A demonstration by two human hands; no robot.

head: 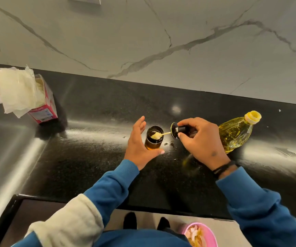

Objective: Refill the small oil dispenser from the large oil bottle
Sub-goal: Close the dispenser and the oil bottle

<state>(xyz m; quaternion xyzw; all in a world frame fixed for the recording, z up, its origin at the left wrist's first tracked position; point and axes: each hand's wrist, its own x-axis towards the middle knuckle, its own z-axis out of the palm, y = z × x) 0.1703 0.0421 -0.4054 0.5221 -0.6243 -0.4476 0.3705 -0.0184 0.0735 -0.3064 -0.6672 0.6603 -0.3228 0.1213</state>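
Right hand (203, 139) fingers grip cap (179, 131) beside open dispenser (154, 138); left hand (141, 141) fingers relaxed, cupping dispenser. Bottle (236, 132) uncapped on surface (90, 157).

pink bowl (208, 230) cut off, box (45, 111) print unreadable

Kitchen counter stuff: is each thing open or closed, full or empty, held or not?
small oil dispenser: open, upright, some oil inside.
dispenser top: off, held sideways by the right hand, its brush over the jar mouth.
left hand: open beside the dispenser.
large oil bottle: capped, partly full.
tissue box: open, tissues sticking out.
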